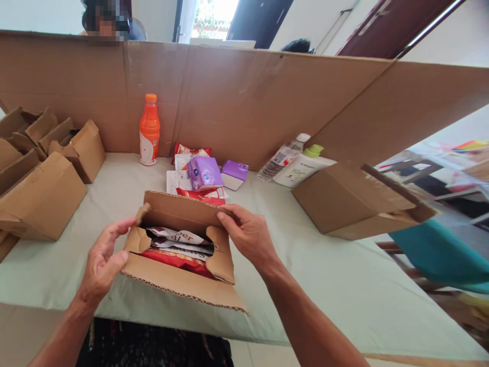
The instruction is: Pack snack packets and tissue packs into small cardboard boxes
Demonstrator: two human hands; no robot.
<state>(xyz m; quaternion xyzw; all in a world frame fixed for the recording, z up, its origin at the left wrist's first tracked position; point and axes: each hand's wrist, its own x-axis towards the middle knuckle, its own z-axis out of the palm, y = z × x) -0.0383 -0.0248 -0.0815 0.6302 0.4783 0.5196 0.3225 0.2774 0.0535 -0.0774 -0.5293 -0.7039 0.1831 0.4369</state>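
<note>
In the middle of the table sits a small cardboard box [179, 293] with its flaps up and out. Inside it stand white packets with dark lettering [183, 237] and a red snack packet [179, 260]. My right hand [248, 234] pinches the right end of the far flap, thumb on the inner face and fingers behind. At the box's left end is my left hand [103, 260], fingers apart, its thumb and index fingertips at the edge of the cardboard. The two short side flaps are bent inward over the contents.
Behind the box lie purple tissue packs [205, 173] and red packets [200, 196]. An orange bottle [150, 131] stands left of them. A clear water bottle [282, 158] and a white bottle [301, 168] lean near a closed carton [344, 199]. Open boxes [46, 196] crowd the left; a cardboard partition [237, 97] rises behind.
</note>
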